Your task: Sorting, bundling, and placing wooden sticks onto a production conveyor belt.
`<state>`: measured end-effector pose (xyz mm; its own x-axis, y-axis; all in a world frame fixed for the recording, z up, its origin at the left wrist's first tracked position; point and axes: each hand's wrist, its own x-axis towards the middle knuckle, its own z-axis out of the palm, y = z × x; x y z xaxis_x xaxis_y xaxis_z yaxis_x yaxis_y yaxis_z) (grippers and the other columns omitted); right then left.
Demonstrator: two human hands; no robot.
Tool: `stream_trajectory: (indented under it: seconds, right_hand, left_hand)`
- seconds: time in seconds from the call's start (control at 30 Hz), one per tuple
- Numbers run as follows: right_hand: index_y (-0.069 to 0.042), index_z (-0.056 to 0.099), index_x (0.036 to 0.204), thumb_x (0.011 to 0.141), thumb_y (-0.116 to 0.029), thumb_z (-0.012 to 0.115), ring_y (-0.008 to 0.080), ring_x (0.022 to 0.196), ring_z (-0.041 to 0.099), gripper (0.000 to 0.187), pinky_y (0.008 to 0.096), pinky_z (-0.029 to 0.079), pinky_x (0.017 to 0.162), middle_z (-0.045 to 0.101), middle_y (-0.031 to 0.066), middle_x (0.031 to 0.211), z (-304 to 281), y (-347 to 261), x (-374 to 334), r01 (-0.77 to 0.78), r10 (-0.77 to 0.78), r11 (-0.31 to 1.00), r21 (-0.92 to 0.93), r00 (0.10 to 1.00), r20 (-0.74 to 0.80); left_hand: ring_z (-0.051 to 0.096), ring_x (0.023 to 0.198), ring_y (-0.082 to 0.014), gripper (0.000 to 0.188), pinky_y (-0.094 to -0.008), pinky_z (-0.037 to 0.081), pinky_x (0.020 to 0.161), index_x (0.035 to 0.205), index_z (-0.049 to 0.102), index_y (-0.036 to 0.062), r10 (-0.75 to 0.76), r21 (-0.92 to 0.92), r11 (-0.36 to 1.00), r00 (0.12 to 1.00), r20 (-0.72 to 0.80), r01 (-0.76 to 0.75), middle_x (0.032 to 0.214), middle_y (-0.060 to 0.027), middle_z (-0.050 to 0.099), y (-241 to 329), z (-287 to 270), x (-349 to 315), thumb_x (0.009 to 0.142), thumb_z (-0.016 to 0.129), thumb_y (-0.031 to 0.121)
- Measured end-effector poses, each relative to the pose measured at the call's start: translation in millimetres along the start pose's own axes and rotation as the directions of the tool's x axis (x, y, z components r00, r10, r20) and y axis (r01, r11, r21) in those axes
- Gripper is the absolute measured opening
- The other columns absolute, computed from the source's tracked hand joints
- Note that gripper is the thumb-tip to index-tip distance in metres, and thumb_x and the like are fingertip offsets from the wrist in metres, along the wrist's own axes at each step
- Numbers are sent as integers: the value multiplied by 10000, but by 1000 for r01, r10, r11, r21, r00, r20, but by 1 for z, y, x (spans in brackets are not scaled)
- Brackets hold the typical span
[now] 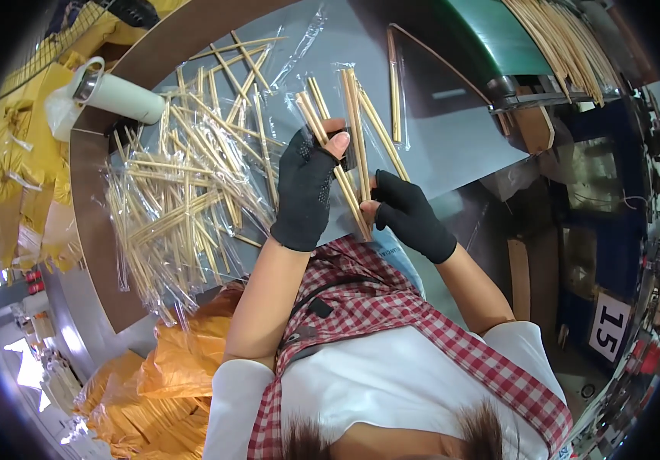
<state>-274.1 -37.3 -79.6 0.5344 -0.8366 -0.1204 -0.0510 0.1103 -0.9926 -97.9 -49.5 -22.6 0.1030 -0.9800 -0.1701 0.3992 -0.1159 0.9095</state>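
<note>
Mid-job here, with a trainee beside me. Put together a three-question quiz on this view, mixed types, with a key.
1. True or false: the black glove on the left hand covers the thumb tip.
2. The big pile of sticks in clear sleeves lies on which side of the left hand? A) left B) right
3. What do the left hand and the right hand both touch?

Key:
1. False; the thumb tip is bare.
2. A.
3. Slim tan sticks.
</note>
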Motion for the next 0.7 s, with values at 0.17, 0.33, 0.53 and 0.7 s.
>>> stream_trajectory:
  seconds: [0.17, 0.33, 0.53, 0.7]
  right_hand:
    - [9, 571, 998, 882, -120, 590, 61, 667, 514, 175, 231, 441, 594, 549, 13, 769, 6, -6, 0, 13, -12, 1000, -17, 998, 60]
    - [5, 585, 1025, 869, -128, 599, 98, 648, 526, 205, 246, 446, 601, 587, 36, 765, 7, -5, -1, 74, -65, 981, -182, 996, 54]
    - [-3, 584, 1031, 833, -197, 646, 259, 675, 592, 284, 328, 476, 658, 612, 146, 830, 23, -29, -12, 213, -586, 601, -770, 772, -245]
    - [2, 596, 980, 841, -216, 652, 227, 687, 600, 264, 309, 475, 672, 595, 126, 786, 12, -20, 3, 195, -550, 581, -790, 809, -206]
  left_hand:
    - [573, 832, -88, 248, -230, 450, 778, 1093, 607, -8, 31, 40, 999, 999, -14, -30, 905, -23, 632, 6, -2, -5, 884, 615, 126]
    - [576, 832, -85, 220, -231, 450, 779, 1066, 616, -4, 51, 10, 999, 999, 9, -51, 903, -21, 636, 8, -2, -8, 891, 608, 129]
    - [620, 799, -160, 179, -293, 502, 748, 1069, 532, 11, 69, -102, 992, 995, -66, -76, 905, -46, 585, 9, -24, -10, 938, 515, 132]
    - [595, 777, -138, 260, -281, 492, 725, 1131, 548, 20, 56, -73, 996, 998, -23, -58, 870, -27, 569, 17, -38, -15, 959, 499, 208]
